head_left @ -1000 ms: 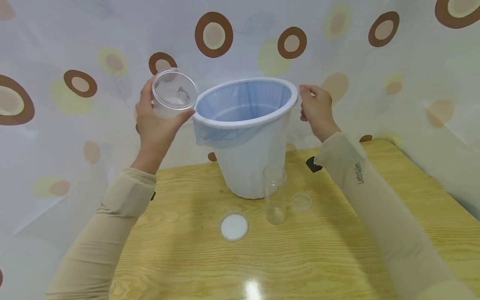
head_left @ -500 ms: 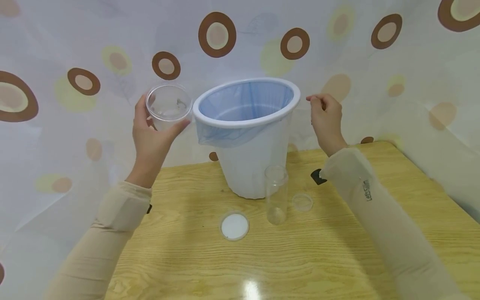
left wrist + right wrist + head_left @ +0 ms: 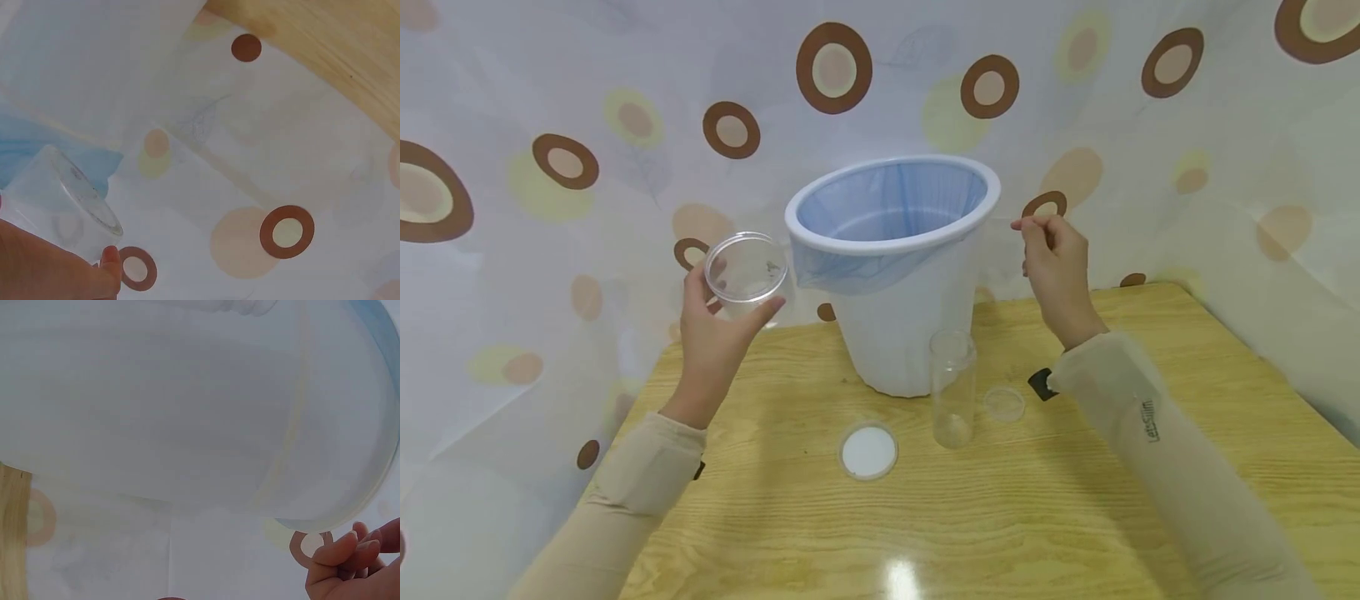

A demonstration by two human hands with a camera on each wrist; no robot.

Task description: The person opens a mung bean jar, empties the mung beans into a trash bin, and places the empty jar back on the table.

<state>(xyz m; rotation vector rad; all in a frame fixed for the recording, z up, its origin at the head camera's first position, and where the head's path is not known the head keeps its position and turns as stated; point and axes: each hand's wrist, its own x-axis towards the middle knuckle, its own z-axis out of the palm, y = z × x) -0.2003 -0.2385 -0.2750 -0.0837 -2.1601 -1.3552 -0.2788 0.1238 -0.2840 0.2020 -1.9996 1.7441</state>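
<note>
My left hand (image 3: 711, 350) grips a clear plastic jar (image 3: 747, 287) to the left of the white trash bin (image 3: 891, 333), thumb along one side and fingers round the other. The jar is tilted, and a small dark mark shows in its round end. In the left wrist view the jar (image 3: 75, 200) overlaps blue bag plastic (image 3: 25, 147). My right hand (image 3: 1060, 275) hangs in the air just right of the bin, below its rim. Its fingers (image 3: 337, 550) are loosely curled, and nothing shows in them. A blue bag (image 3: 850, 271) lines the bin and folds over its front.
On the wooden table (image 3: 775, 525), before the bin, stands a tall clear jar (image 3: 952, 408). A white-centred lid (image 3: 869, 452) lies to its left and a clear lid (image 3: 1004, 403) to its right. A patterned sheet (image 3: 887, 83) hangs close behind the bin.
My left hand has lowered with the jar, from beside the bin's rim to below it. The right hand has moved down and a little right, away from the rim. The bin stays put.
</note>
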